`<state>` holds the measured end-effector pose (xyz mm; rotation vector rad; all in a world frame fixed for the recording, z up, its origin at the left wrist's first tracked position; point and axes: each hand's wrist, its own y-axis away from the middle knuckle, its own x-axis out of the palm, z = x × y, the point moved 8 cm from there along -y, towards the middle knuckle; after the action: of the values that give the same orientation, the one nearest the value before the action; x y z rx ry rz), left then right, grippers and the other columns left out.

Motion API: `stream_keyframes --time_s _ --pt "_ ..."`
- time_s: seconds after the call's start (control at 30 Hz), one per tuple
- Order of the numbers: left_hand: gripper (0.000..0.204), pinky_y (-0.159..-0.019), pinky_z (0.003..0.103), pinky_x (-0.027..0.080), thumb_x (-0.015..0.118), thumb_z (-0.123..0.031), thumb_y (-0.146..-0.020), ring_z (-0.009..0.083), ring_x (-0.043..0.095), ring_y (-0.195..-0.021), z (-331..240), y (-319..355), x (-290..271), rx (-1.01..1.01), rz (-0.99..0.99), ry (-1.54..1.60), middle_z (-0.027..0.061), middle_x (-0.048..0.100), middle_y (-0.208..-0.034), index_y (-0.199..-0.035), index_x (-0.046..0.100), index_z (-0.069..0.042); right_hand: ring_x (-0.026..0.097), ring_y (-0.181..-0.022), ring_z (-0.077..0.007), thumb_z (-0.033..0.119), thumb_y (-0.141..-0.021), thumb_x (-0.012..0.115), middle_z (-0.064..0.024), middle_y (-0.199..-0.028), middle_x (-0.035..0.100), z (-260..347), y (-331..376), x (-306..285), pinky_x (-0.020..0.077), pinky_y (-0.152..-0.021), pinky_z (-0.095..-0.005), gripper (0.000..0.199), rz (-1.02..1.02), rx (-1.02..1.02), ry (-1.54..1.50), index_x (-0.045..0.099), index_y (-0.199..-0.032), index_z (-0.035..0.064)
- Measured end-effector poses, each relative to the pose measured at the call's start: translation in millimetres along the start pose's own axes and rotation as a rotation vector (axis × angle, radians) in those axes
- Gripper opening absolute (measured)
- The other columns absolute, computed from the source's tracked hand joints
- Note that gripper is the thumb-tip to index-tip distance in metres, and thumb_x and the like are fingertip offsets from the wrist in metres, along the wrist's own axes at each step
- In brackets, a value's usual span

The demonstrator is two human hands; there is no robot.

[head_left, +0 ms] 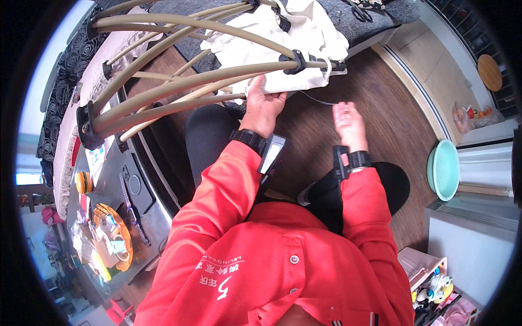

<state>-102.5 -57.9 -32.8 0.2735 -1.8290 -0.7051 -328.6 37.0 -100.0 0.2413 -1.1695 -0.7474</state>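
Note:
A folding frame of tan poles with black plastic joints [179, 89] rises in front of me, reaching from the upper left to the middle. White cloth [293, 46] drapes over its far right end, beneath the poles. My left hand [263, 108] is closed on the near edge of this cloth, close below a pole; some fingertips are hidden by the cloth. Away to the right, my right hand [349, 124] is raised with its fingers curled together. A thin pale cord [318, 100] runs from beside the cloth to its fingertips.
At left, a table holds an orange tray of small items [117, 239], a phone [138, 187] and a watch [132, 214]. A grey-covered seat [364, 27] lies beyond the cloth. On the right stand a mint-green basin [446, 171] and a bin of toys [435, 288].

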Motion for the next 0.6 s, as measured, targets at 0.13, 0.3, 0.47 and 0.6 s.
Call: stream_keyframes --time_s 0.13,0.3,0.47,0.6 --pt "0.034 -0.099 0.048 0.039 0.058 -0.027 -0.089 0.0277 0.051 -0.113 -1.6 -7.1 -1.9 0.009 0.028 0.009 0.009 0.055 -0.119 -0.117 0.051 -0.009 0.057 -0.066 -0.0127 0.015 -0.089 0.06 -0.002 -0.073 0.057 -75.2 23.2 43.1 0.0512 -0.063 -0.0287 0.011 0.371 0.33 0.497 0.06 -0.096 0.0075" --pt "0.032 -0.096 0.044 0.042 0.058 -0.024 -0.088 0.0271 0.054 -0.108 -13.6 13.9 15.0 0.178 0.401 -0.371 0.0094 0.059 -0.113 -0.114 0.053 -0.007 0.053 -0.057 -0.0087 0.022 -0.087 0.06 -0.0002 -0.07 0.056 -98.6 28.7 86.8 0.0454 -0.052 -0.0229 0.015 0.505 0.159 0.93 0.062 -0.088 0.0067" --pt "0.031 -0.093 0.043 0.045 0.055 -0.023 -0.09 0.0273 0.054 -0.107 -9.6 11.8 4.1 -0.085 0.049 0.048 0.0103 0.057 -0.115 -0.115 0.052 -0.006 0.049 -0.054 -0.009 0.026 -0.085 0.059 0.0003 -0.066 0.054 -106.1 24.9 113.0 0.0398 -0.047 -0.0232 0.02 0.556 0.007 1.156 0.058 -0.081 0.0059" --pt "0.03 -0.089 0.043 0.048 0.055 -0.024 -0.091 0.0271 0.057 -0.102 -13.2 17.1 2.1 -0.071 -0.021 0.042 0.0109 0.058 -0.112 -0.114 0.052 -0.005 0.045 -0.054 -0.0069 0.034 -0.087 0.057 0.0034 -0.066 0.051 -116.7 30.9 125.2 0.0382 -0.049 -0.0223 0.025 0.641 0.0 1.08 0.058 -0.086 0.0084"
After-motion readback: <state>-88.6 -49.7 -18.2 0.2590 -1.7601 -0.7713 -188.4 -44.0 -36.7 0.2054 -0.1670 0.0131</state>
